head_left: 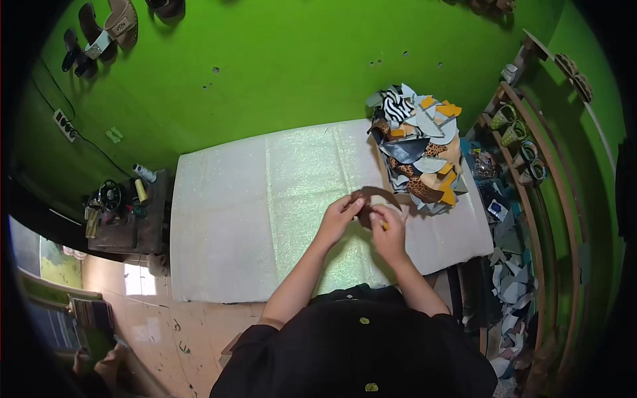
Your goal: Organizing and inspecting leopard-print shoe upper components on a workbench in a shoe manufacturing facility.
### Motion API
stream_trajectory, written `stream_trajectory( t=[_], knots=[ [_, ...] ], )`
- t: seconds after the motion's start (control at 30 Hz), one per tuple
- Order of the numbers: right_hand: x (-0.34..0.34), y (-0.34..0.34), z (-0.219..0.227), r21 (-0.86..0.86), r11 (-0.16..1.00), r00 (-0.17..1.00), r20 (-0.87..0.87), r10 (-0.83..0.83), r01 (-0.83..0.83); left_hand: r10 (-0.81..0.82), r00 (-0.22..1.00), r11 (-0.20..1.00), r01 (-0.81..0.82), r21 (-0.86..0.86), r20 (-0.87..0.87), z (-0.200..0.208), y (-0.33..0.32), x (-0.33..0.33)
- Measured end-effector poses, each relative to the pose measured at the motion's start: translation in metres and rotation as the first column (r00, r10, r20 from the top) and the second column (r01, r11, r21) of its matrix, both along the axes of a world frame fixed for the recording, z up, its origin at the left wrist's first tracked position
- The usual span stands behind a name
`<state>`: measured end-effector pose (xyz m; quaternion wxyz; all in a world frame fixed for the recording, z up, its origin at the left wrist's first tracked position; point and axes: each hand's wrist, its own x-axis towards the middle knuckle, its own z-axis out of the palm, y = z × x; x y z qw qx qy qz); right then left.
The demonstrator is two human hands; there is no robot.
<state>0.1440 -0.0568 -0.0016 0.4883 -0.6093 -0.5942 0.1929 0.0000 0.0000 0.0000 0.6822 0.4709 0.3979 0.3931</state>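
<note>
Above the white covered table point(219, 225), both my hands meet at a thin brown curved piece point(379, 192), which looks like leather or similar sheet. My left hand point(340, 217) pinches its left end between thumb and fingers. My right hand point(390, 233) is closed close beside it, at the lower side of the piece. Something small and yellow point(385, 225) shows between the right fingers; its kind is too small to make out. Just beyond my right hand stands a box heaped with scraps point(428, 149) in zebra, leopard, grey, orange and tan patterns.
To the left, a dark sewing machine point(113, 212) stands near a yellow thread spool point(141, 191). A wooden rack point(531, 192) with sandals point(514, 132) runs along the right. Scraps point(511, 292) pile below it. The green wall point(265, 66) bounds the table's far side.
</note>
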Motion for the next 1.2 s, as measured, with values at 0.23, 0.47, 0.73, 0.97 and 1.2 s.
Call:
stream_trajectory(
  t=[0.23,0.47,0.73,0.97,1.2],
  knots=[
    [-0.004,-0.003,-0.006,-0.041,0.976,0.965,0.146,0.218,-0.214,-0.100,0.979,0.989,0.118,0.095,-0.176,0.005,-0.013,-0.049],
    [0.021,0.015,-0.015,-0.234,0.588,0.633,-0.290,0.718,-0.774,-0.249,0.922,0.859,0.352,0.372,-0.297,0.002,-0.025,-0.068],
    [0.037,0.006,-0.046,-0.401,0.482,0.610,-0.663,0.434,-0.779,-0.053,0.960,0.994,0.078,0.079,-0.273,-0.016,-0.036,-0.077],
    [0.028,0.003,-0.110,-0.437,0.721,0.818,-0.478,0.321,-0.538,0.214,0.913,0.973,-0.168,0.158,-0.348,-0.078,-0.045,-0.063],
    [-0.003,-0.015,-0.100,-0.549,0.836,0.662,0.623,0.416,-0.010,0.342,0.482,0.854,0.200,0.481,-0.807,-0.111,-0.052,-0.061]
  ],
)
